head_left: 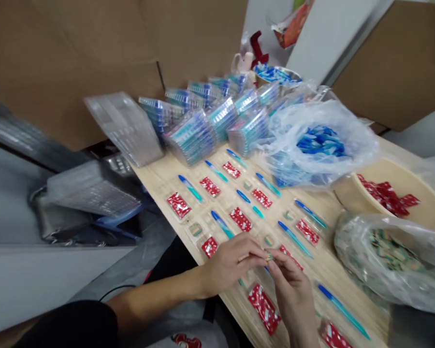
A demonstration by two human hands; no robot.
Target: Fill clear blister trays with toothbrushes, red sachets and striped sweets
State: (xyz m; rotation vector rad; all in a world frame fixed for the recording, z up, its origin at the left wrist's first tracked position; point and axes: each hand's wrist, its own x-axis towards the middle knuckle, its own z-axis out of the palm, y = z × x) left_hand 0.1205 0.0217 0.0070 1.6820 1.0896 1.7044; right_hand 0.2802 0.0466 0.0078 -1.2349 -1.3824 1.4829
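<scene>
My left hand (232,263) reaches in over the table, its thumb and index finger pinched together. Facing it, my right hand (293,290) pinches with thumb and fingertips at the same spot. Between both sets of fingertips is a small striped eraser (268,257), green and tan, partly covered by the fingers. Below and around the hands, clear plastic trays hold blue-and-turquoise pens (295,239) and red dotted packets (264,309). Similar striped erasers (195,229) lie in some of the trays.
Filled clear packs (192,137) stand in rows at the back. To the right are a bag of blue pieces (321,142), a cream basin (431,186) with red packets, and a bag of striped erasers (393,251). Empty clear trays (125,125) are stacked at the left edge.
</scene>
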